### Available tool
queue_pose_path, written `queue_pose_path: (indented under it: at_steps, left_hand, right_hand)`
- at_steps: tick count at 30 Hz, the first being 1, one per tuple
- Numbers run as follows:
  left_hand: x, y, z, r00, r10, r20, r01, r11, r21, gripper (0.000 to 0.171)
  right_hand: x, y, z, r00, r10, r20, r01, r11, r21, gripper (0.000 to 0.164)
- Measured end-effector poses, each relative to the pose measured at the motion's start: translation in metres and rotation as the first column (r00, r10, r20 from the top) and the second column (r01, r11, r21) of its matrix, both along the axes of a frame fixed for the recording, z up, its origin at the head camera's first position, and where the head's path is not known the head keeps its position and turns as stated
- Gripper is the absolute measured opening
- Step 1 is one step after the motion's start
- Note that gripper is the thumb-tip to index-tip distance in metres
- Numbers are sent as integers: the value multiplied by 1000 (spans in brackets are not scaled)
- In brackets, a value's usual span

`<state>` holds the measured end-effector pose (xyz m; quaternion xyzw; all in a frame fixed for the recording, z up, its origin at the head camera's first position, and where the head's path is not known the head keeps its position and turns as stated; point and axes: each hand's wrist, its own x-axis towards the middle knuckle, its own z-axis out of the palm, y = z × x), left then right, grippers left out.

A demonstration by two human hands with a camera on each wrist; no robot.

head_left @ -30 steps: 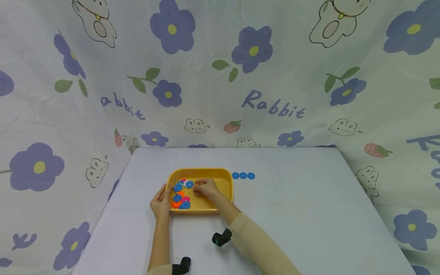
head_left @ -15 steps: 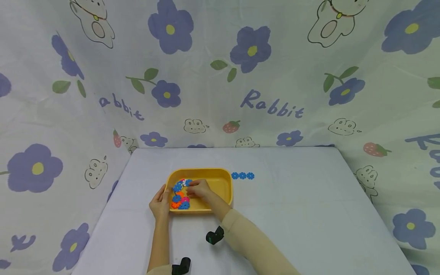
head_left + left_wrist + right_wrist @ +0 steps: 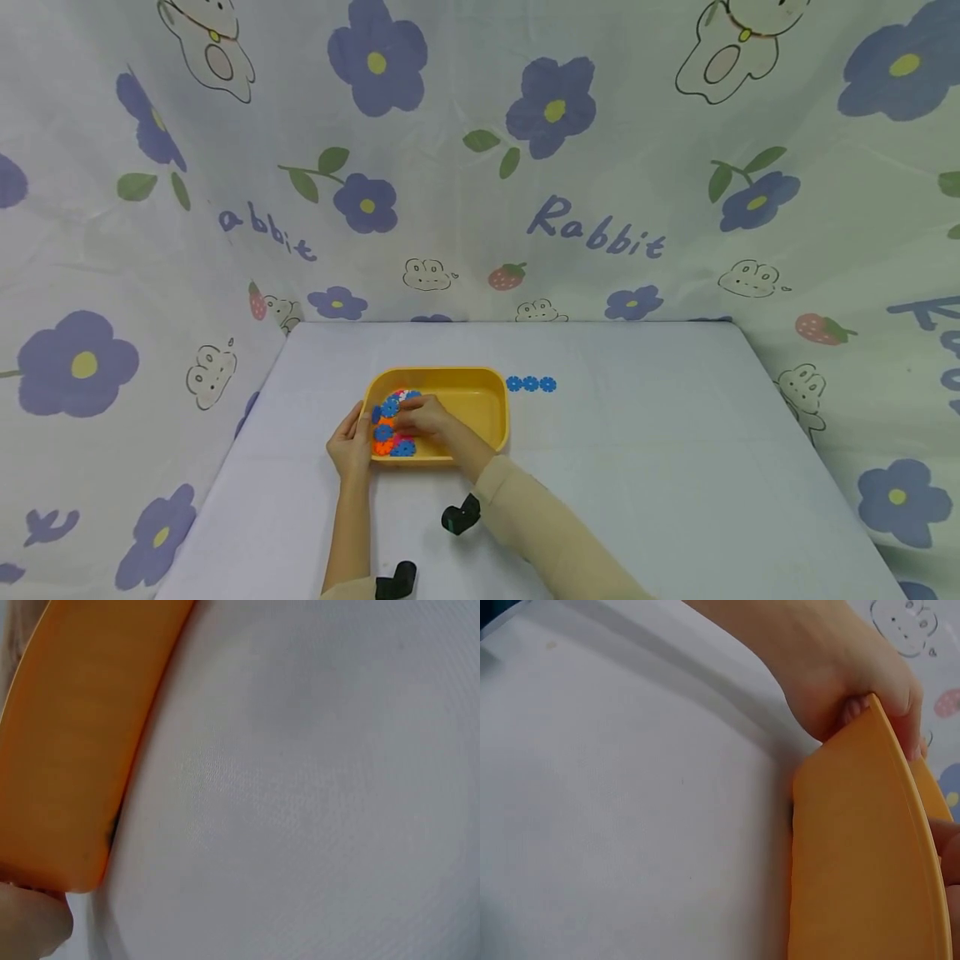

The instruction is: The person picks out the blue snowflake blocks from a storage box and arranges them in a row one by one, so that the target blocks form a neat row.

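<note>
A yellow tray (image 3: 468, 404) stands on the white table, with several toothed plastic snowflake discs at its left end. Among them are blue discs (image 3: 402, 448), orange discs (image 3: 383, 447) and a little pink and white. My left hand (image 3: 349, 450) grips the tray's left wall; in the right wrist view that left hand (image 3: 840, 671) has its thumb over the rim. Inside the tray, my right hand (image 3: 426, 417) reaches into the discs with its fingertips down. Whether it pinches a disc is hidden.
Three blue discs (image 3: 531, 383) lie in a row on the table, just right of the tray's far corner. White table surface (image 3: 637, 450) stretches to the right. A flower-and-rabbit printed cloth (image 3: 480, 183) hangs behind and along both sides.
My right hand has moved left and slightly nearer within the tray, over the discs. Some discs at the left end have shifted a little. The left hand stays on the tray.
</note>
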<state>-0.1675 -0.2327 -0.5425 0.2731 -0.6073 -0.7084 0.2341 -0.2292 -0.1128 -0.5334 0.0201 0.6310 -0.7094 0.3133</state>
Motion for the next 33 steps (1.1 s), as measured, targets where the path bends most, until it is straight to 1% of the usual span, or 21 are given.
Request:
queue_pose_path:
  at_steps: [3,7,10,12,14,16,18,20,21,23,25,28,29,30,31,33]
  left_hand:
    - [1,0,1,1000,-8,2,8,1000,6,34]
    - [1,1,3,999,-30,14,30,999,16,35]
    - [1,1,3,999,-33,18,33,999,25,35]
    - [1,1,3,1000,-26,15,26,999,25,35]
    - [0,1,3,1000,-19,9,19,1000,21,34]
    - [0,1,2,1000,-16,8,16,1000,10,34]
    - [-1,0,1,1000,-14,9,14,1000,12,35]
    - [-1,0,1,1000,-15,16,15,1000,15,35]
    - [-1,0,1,1000,-17,20,17,1000,16,35]
    - [-1,1,2,999,-22,30,21,1000,15,36]
    - [0,1,2,999,-29,37,28,1000,12,36]
    - [0,1,3,998,-38,45,38,999,2,35]
    - [1,1,3,998,-38,47,38,999,0,35]
    - [1,1,3,998,-35,49,35,999,-2,36]
    - [1,1,3,998,-32,52,32,999,-8,35]
    - [0,0,2,999,-21,50,22,1000,-13,35]
  right_hand:
    - [2,-4,-1,999,48,-1,-48,999,-18,41]
    - [6,-8,-3,989,142,-45,-142,990,-3,43]
    - [9,-9,-4,972,218,-90,-215,976,35,43]
    - [10,-8,-5,956,266,-126,-257,963,79,42]
    - [12,-7,-3,932,312,-185,-286,946,153,41]
    - [13,-7,-2,908,338,-247,-279,929,244,37]
    - [13,-6,0,887,352,-300,-253,912,324,34]
    - [14,-6,1,870,354,-343,-214,898,385,33]
    - [14,-6,1,866,351,-356,-197,894,403,32]
    - [15,-5,1,871,330,-363,-170,898,407,29]
    - [14,-4,1,884,287,-369,-137,914,381,25]
    - [11,0,1,892,211,-400,-71,939,338,22]
    - [10,2,1,882,201,-426,-50,940,339,22]
    - [9,3,1,868,203,-453,-34,935,353,22]
    - [9,5,2,847,225,-482,-30,924,380,23]
    - [8,8,3,788,307,-534,-32,886,463,26]
